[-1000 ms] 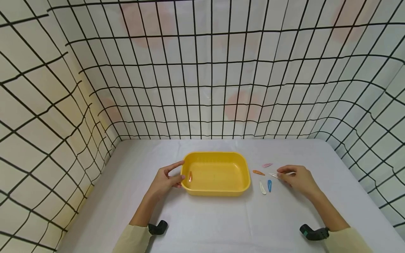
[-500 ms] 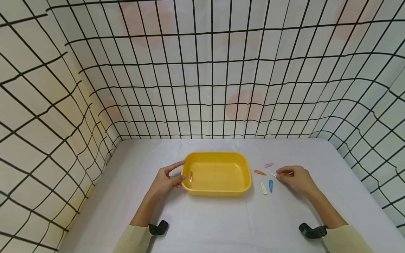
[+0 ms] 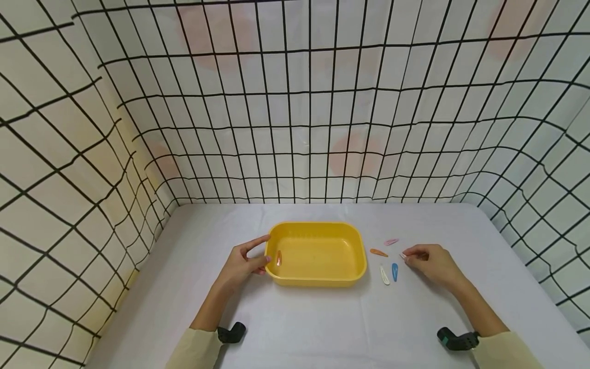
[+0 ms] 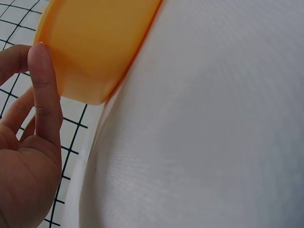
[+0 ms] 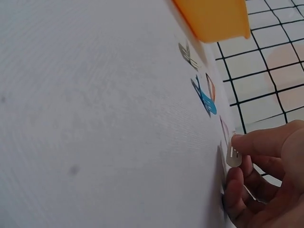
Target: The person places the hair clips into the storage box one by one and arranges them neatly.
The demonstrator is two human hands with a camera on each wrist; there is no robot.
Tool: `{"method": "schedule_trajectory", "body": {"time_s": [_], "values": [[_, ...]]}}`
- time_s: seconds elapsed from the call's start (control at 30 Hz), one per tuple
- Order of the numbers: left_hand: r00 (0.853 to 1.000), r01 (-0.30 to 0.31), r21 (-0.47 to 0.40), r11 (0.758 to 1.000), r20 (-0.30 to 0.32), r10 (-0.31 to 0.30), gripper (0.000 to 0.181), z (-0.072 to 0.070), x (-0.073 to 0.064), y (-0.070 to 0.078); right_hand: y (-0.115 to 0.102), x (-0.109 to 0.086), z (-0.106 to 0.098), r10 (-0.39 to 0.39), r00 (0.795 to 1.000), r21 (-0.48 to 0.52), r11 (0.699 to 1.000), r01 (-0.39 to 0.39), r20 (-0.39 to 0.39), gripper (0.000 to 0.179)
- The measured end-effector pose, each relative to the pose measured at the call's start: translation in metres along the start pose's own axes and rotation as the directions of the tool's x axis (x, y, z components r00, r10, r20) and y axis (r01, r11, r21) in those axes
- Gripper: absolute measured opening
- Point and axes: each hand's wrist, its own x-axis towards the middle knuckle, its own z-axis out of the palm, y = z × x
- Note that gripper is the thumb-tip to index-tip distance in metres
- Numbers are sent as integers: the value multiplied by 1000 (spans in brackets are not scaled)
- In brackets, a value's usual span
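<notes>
At the left end of a yellow plastic tray (image 3: 318, 282), my left hand (image 3: 243, 264) grips the rim, thumb over the edge. An orange snap hair clip (image 3: 279, 258) lies inside the tray near that thumb. To the right of the tray, my right hand (image 3: 432, 262) pinches a pale snap hair clip (image 5: 233, 156) between thumb and fingers, its wide slotted end showing in the right wrist view. Several more clips lie on the cloth between tray and right hand: pink (image 3: 391, 241), orange (image 3: 379, 252), white (image 3: 384, 275) and blue (image 3: 394, 271).
A white cloth (image 3: 304, 328) covers the table. Behind it and on both sides stands a black wire grid (image 3: 309, 123) against pale sheeting. Each wrist carries a black camera mount, one on the left wrist (image 3: 231, 333) and one on the right (image 3: 457, 340).
The pale clip in my right fingers has turned and drawn in, with less of it showing past the fingertips. My left hand and the tray stay as they were.
</notes>
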Motion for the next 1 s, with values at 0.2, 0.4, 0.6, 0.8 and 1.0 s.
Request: {"method": "schedule_trajectory", "body": {"time_s": [0.2,0.4,0.6,0.8,1.0], "values": [[1000,4,0,1000,2,-4,61,-1,0,0,-4,-1,-3,69,998,58,996,-69,8,22],[1000,-1,-6,1000,7,1,61,-2,2,-2,-12,0,-7,116,993,188,975,-121,38,28],[1000,-2,-15,1000,15,3,61,-2,2,-3,-21,6,-10,148,986,294,941,-166,82,37],[1000,-4,-20,1000,12,4,61,-2,1,-2,-34,9,-14,164,976,372,905,-207,144,41],[1000,-6,-25,1000,15,6,61,-1,1,-1,-47,13,-18,129,976,429,882,-193,173,39]]}}
